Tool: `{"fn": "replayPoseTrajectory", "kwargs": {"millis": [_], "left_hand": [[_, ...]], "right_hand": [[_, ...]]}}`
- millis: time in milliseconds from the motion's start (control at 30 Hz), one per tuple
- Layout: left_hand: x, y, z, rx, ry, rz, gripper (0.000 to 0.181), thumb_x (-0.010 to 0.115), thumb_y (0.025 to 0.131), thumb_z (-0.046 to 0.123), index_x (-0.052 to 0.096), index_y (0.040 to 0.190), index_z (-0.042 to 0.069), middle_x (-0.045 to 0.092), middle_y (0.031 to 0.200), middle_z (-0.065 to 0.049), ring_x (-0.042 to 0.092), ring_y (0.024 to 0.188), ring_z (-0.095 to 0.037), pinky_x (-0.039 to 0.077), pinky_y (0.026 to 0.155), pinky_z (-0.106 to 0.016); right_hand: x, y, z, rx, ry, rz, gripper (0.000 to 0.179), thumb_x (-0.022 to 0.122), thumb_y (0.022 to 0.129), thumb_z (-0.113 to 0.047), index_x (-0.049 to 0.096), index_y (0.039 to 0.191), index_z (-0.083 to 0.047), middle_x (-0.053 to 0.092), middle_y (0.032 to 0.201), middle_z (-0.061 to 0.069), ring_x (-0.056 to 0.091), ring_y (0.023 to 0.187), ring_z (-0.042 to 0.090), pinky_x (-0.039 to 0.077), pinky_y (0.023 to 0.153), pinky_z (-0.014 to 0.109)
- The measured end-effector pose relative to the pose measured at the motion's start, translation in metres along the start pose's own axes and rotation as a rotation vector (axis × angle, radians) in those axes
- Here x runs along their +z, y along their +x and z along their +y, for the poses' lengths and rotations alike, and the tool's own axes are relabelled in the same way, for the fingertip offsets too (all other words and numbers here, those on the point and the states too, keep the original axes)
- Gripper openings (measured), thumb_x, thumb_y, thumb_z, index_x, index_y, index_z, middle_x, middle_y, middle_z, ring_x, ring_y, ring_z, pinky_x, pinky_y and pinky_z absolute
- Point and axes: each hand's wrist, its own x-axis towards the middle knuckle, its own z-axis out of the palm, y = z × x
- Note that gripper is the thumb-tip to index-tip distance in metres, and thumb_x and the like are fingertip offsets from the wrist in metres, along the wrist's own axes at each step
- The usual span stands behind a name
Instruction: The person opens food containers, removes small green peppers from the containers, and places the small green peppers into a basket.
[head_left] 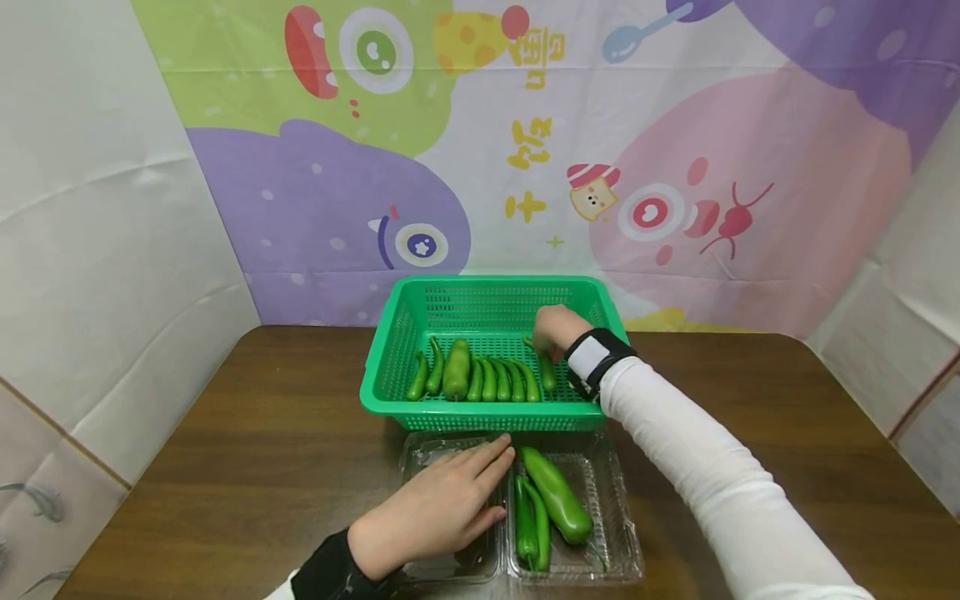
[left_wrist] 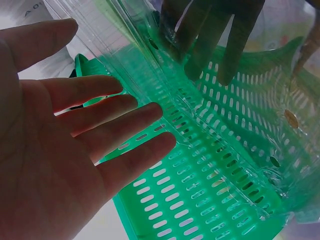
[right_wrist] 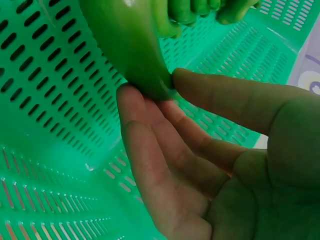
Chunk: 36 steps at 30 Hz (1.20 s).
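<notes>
My right hand [head_left: 558,331] reaches into the right side of a green plastic basket [head_left: 480,407]. There its thumb and fingertips pinch the end of a green pepper [right_wrist: 127,42], as the right wrist view shows. Several more green peppers [head_left: 489,381] lie side by side in the basket, one thicker than the rest. My left hand [head_left: 438,508], fingers extended, lies over the left half of a clear plastic clamshell box [head_left: 628,537]. In the box's right half are one large green pepper [head_left: 557,496] and two thin ones [head_left: 542,527].
Basket and box stand on a brown wooden table [head_left: 247,467], the box in front of the basket. A cartoon-printed cloth [head_left: 510,242] hangs behind the table. White sheeting [head_left: 112,208] covers the left side, and cables [head_left: 37,500] show at the lower left.
</notes>
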Motion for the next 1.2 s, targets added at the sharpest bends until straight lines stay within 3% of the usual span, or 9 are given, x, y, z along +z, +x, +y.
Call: {"fn": "replayPoseTrajectory", "kwargs": {"millis": [100,233,333,500,833,1067,1200], "left_hand": [[-0.001,0.000,0.000,-0.002,-0.009,-0.005,0.063,0.052,0.097,0.041,0.036,0.147,0.006,0.033,0.153,-0.012,0.047,0.130,-0.025,0.046,0.101,-0.041],[-0.001,0.000,0.000,-0.001,-0.019,-0.011,0.063,0.052,0.097,0.041,0.036,0.147,0.006,0.033,0.153,-0.011,0.047,0.130,-0.025,0.045,0.101,-0.041],[-0.002,0.000,0.000,0.000,-0.017,-0.011,0.063,0.052,0.097,0.041,0.036,0.147,0.006,0.033,0.152,-0.011,0.047,0.130,-0.025,0.046,0.101,-0.041],[-0.001,0.000,0.000,-0.002,-0.005,-0.005,0.063,0.052,0.096,0.041,0.037,0.146,0.006,0.034,0.152,-0.011,0.048,0.129,-0.025,0.046,0.100,-0.042],[-0.001,0.000,0.000,0.001,0.004,0.008,0.063,0.053,0.096,0.041,0.037,0.146,0.005,0.035,0.152,-0.012,0.048,0.129,-0.025,0.046,0.100,-0.041],[-0.001,0.000,0.000,0.003,0.011,0.012,0.063,0.053,0.096,0.041,0.038,0.146,0.005,0.035,0.151,-0.012,0.049,0.128,-0.025,0.047,0.100,-0.041],[-0.001,0.000,0.000,0.004,0.014,0.015,0.063,0.053,0.096,0.041,0.038,0.145,0.005,0.035,0.151,-0.012,0.049,0.128,-0.025,0.047,0.099,-0.041]], "right_hand": [[0.000,0.007,0.001,0.016,0.028,-0.039,0.017,0.060,0.089,-0.008,0.071,0.078,-0.001,0.066,0.065,0.005,0.061,0.053,0.011,0.051,0.054,0.021],[0.001,0.010,0.005,0.022,0.083,-0.092,0.014,0.061,0.089,-0.008,0.070,0.090,0.004,0.072,0.082,0.011,0.064,0.058,0.012,0.054,0.059,0.021],[0.000,0.007,0.006,0.016,0.103,-0.146,0.022,0.061,0.091,-0.010,0.066,0.106,0.006,0.071,0.099,0.014,0.067,0.068,0.013,0.056,0.065,0.022],[-0.001,0.009,0.004,0.042,0.118,-0.244,0.036,0.058,0.094,-0.014,0.058,0.123,0.006,0.068,0.113,0.016,0.069,0.089,0.018,0.055,0.076,0.024],[-0.002,0.011,-0.002,0.119,0.123,-0.310,0.041,0.059,0.094,-0.017,0.055,0.127,0.006,0.071,0.109,0.012,0.069,0.093,0.017,0.056,0.072,0.023],[-0.003,0.013,-0.004,0.188,0.158,-0.322,0.037,0.061,0.093,-0.017,0.060,0.122,0.006,0.072,0.105,0.010,0.068,0.099,0.016,0.056,0.069,0.022],[-0.003,0.013,-0.005,0.194,0.151,-0.324,0.041,0.060,0.093,-0.017,0.056,0.126,0.006,0.072,0.105,0.011,0.068,0.100,0.016,0.057,0.068,0.022]]}}
